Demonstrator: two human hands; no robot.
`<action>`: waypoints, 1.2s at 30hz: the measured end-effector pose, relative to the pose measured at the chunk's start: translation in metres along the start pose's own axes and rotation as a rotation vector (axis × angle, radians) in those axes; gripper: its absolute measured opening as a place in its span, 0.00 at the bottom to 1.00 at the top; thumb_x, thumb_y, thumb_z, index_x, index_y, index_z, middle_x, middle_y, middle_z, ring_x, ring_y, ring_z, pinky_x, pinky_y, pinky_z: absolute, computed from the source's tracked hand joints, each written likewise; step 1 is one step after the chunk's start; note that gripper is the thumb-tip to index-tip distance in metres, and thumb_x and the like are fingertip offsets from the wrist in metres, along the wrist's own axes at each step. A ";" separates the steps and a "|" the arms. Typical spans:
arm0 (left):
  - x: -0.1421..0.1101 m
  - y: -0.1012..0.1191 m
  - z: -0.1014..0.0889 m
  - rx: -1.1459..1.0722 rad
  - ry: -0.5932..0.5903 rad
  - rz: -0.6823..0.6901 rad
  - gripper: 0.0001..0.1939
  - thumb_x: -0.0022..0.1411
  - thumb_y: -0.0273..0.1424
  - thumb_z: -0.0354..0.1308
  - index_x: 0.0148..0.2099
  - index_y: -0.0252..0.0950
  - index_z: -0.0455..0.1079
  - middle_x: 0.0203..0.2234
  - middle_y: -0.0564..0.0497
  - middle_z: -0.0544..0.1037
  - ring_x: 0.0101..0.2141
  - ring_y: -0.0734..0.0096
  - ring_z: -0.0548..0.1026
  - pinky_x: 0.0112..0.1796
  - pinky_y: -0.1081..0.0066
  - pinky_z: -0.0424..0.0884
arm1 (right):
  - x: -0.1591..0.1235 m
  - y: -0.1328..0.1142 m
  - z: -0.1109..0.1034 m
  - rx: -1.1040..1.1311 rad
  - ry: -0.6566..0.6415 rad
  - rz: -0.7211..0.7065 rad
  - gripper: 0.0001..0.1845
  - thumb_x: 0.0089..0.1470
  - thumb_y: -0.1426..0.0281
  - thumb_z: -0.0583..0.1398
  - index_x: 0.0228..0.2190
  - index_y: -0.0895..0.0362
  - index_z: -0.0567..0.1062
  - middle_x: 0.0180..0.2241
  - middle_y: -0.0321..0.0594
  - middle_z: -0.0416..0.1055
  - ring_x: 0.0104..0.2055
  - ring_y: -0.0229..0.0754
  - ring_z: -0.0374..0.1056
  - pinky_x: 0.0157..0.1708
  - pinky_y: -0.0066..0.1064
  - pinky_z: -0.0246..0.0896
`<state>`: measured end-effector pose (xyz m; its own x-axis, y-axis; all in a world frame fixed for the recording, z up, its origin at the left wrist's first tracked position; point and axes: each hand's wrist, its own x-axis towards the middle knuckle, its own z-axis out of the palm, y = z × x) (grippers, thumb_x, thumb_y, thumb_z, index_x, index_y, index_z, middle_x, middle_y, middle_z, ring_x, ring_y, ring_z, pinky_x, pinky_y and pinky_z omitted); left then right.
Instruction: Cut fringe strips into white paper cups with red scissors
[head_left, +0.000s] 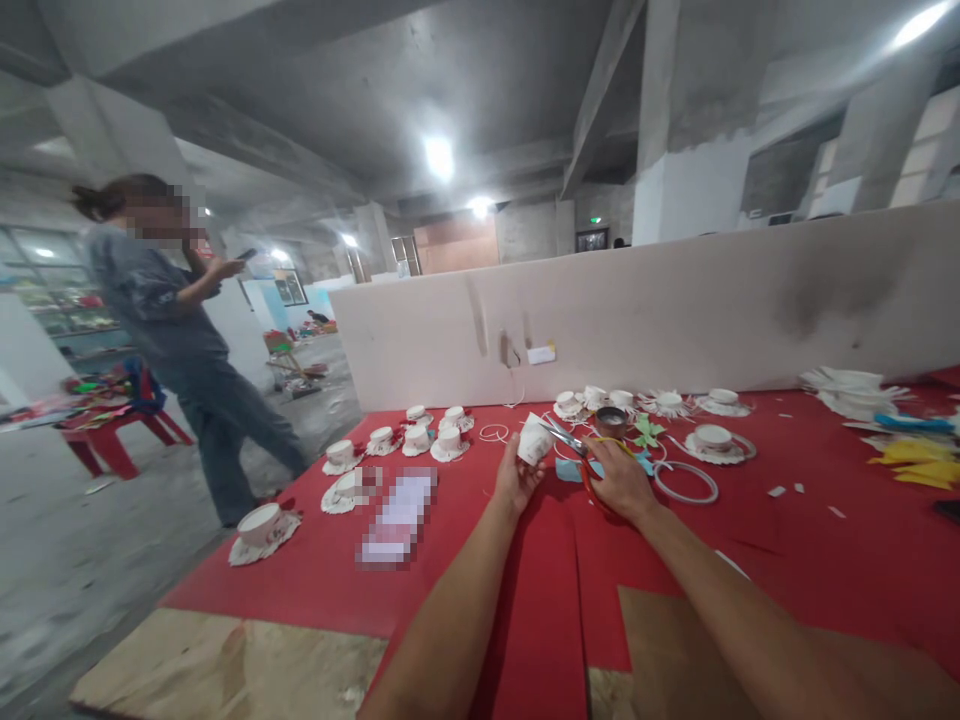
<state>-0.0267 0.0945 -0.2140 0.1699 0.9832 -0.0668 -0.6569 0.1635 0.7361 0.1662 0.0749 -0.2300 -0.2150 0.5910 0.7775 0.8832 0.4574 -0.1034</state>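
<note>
My left hand (517,480) holds a white paper cup (534,442), tilted, above the red table covering. My right hand (622,482) grips a pair of scissors (564,437) with orange handles. The blades point left and reach the cup's edge; whether they are cutting into it I cannot tell. Beneath and beside my right hand lie pieces of light blue paper (568,470). A dark roll of tape (611,423) and a green paper cutout (649,430) rest just behind it. Close to my right wrist is a white ring (686,482).
Several cups with fringed, spread-out sides, such as one cut cup (260,527), stand on the red covering (480,600). A stack of cut cups (851,390) and yellow paper (915,460) lie at right. A pale panel (637,320) rises behind. A person (172,320) stands at left.
</note>
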 end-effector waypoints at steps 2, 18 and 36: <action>-0.001 0.000 0.000 0.002 0.005 0.007 0.21 0.57 0.45 0.53 0.37 0.29 0.70 0.22 0.47 0.75 0.17 0.77 0.70 0.19 0.78 0.66 | 0.000 -0.001 -0.002 -0.009 -0.006 0.008 0.17 0.57 0.63 0.56 0.47 0.56 0.67 0.45 0.42 0.67 0.43 0.43 0.67 0.41 0.41 0.64; 0.000 0.001 0.001 0.003 0.022 -0.014 0.24 0.56 0.46 0.53 0.40 0.28 0.70 0.22 0.46 0.75 0.17 0.77 0.70 0.19 0.78 0.66 | 0.000 0.003 0.000 -0.035 -0.008 -0.022 0.15 0.57 0.63 0.55 0.45 0.56 0.68 0.43 0.41 0.68 0.41 0.41 0.67 0.40 0.39 0.65; 0.002 -0.002 -0.003 0.040 -0.021 0.038 0.22 0.56 0.44 0.55 0.42 0.29 0.70 0.25 0.46 0.76 0.19 0.75 0.70 0.21 0.77 0.66 | -0.001 0.000 -0.001 -0.036 -0.008 0.001 0.16 0.57 0.64 0.56 0.46 0.57 0.67 0.45 0.42 0.68 0.42 0.42 0.67 0.40 0.40 0.65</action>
<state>-0.0268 0.0966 -0.2173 0.1615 0.9866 -0.0246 -0.6334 0.1227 0.7640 0.1664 0.0741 -0.2301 -0.2179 0.5969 0.7721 0.8978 0.4329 -0.0813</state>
